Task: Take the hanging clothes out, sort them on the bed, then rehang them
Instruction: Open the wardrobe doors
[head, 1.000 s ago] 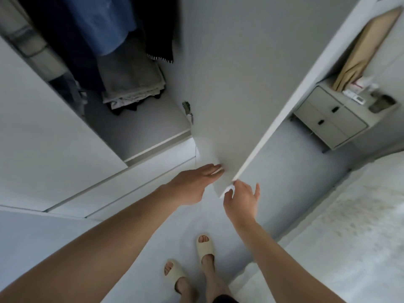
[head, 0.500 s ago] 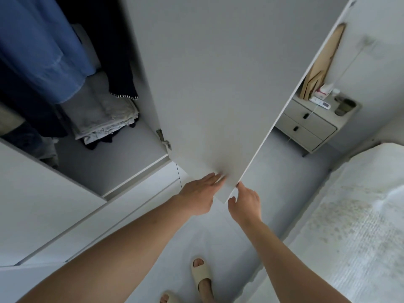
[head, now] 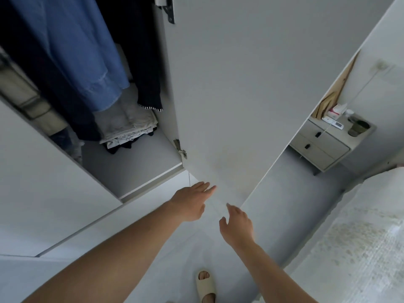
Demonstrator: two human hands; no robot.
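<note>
I see my left hand open, its straight fingers reaching to the bottom corner of the tall white wardrobe door, while my right hand hangs just below that corner with loose fingers, holding nothing. Far left inside the open wardrobe hang a long blue denim garment and a dark garment with a striped hem, above a stack of folded pale clothes. The white textured bed lies near right.

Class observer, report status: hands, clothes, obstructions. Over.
Left hand open, fingertips on wardrobe door. Right hand open, empty. Hanging clothes untouched. Nothing blocking them.
</note>
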